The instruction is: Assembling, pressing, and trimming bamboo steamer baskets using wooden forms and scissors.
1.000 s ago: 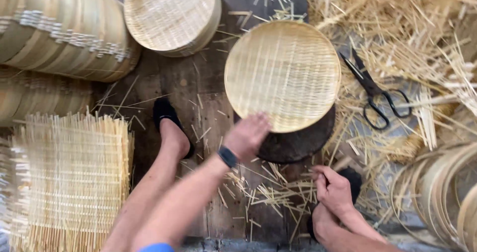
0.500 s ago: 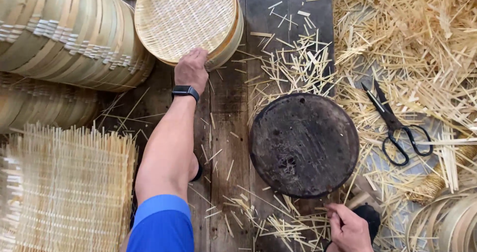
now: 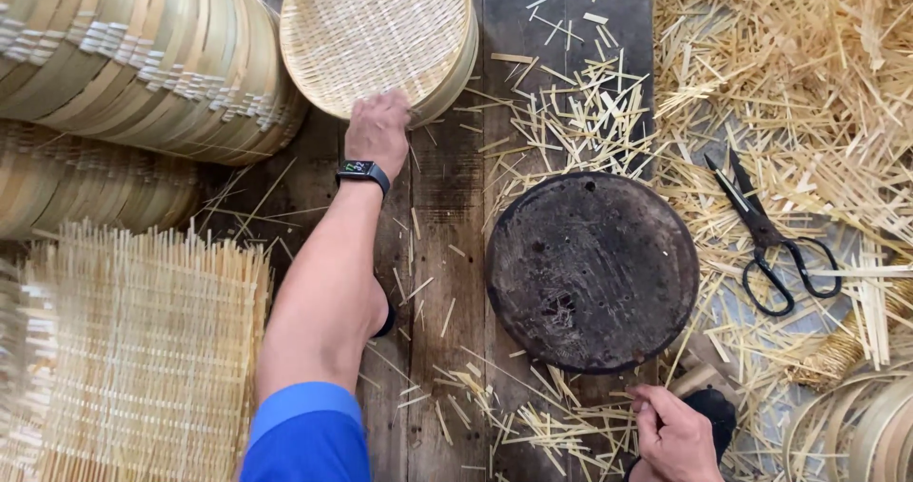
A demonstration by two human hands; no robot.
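Note:
My left hand (image 3: 378, 130) rests on the near edge of a round woven bamboo tray (image 3: 371, 30) that tops a short stack at the upper middle. A dark watch sits on that wrist. My right hand (image 3: 673, 434) is low at the bottom right, fingers curled among loose bamboo slivers (image 3: 533, 425) on the wooden floor; whether it pinches any is unclear. Between the hands lies a dark round wooden block (image 3: 592, 268), bare on top.
Long rolls of stacked bamboo rims (image 3: 133, 59) lie at the left. A square untrimmed woven mat (image 3: 124, 349) fills the lower left. Black scissors (image 3: 770, 240) lie among heaped bamboo offcuts (image 3: 789, 73) at the right. Bamboo hoops (image 3: 856, 425) sit bottom right.
A second ago the woven tray lay on the dark block under my left hand. It has been carried up to the stack, and the block is bare.

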